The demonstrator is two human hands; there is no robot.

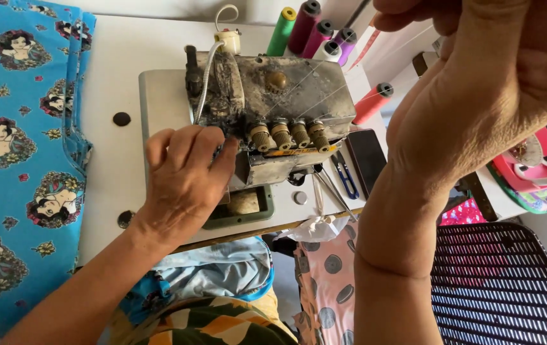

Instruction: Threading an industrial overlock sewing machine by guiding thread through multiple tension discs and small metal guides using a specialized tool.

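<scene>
While the right hand (471, 83) pinches thread, the left hand (181, 182) rests — on the overlock machine (286, 108).

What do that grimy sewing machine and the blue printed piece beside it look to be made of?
The overlock sewing machine looks like painted metal, worn and stained, with brass-coloured ribbed tension knobs. The blue printed fabric appears to be thin woven cloth, probably cotton: matte, lying in soft folds.

Worn overlock sewing machine (273, 115) on a white table

Its grey metal body is scuffed and stained, standing upright near the table's front edge, four brass tension knobs (289, 134) in a row across its front, thin threads (324, 83) running over its top.
</scene>
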